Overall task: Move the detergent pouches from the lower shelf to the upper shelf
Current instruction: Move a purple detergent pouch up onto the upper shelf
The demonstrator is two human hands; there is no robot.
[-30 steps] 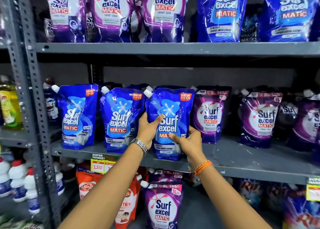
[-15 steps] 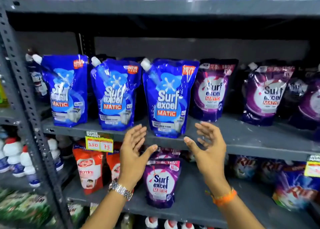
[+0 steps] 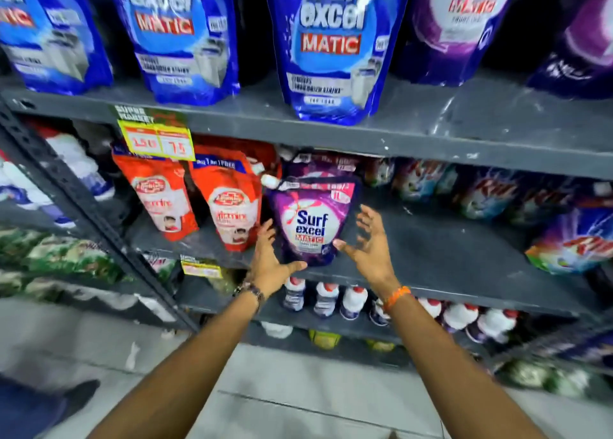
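A purple Surf Excel Matic pouch (image 3: 313,221) stands upright on the lower grey shelf (image 3: 447,256), with more purple pouches half hidden behind it. My left hand (image 3: 270,261) is open at the pouch's lower left corner, thumb just under its bottom edge. My right hand (image 3: 368,243) is open at its right side, fingers spread, a small gap from the pouch. On the upper shelf (image 3: 431,133) stand blue Surf Excel pouches (image 3: 328,47) and purple ones (image 3: 461,24) to the right.
Two red Lifebuoy pouches (image 3: 229,203) stand just left of the purple pouch. Rin packs (image 3: 570,243) fill the lower shelf's right end. White bottles with red caps (image 3: 355,301) line the shelf below. A yellow price tag (image 3: 157,143) hangs from the upper shelf's edge.
My hands let go of the blue pouch on the upper shelf and dropped to the lower shelf, and now flank the purple pouch. The view tilted down and came closer.
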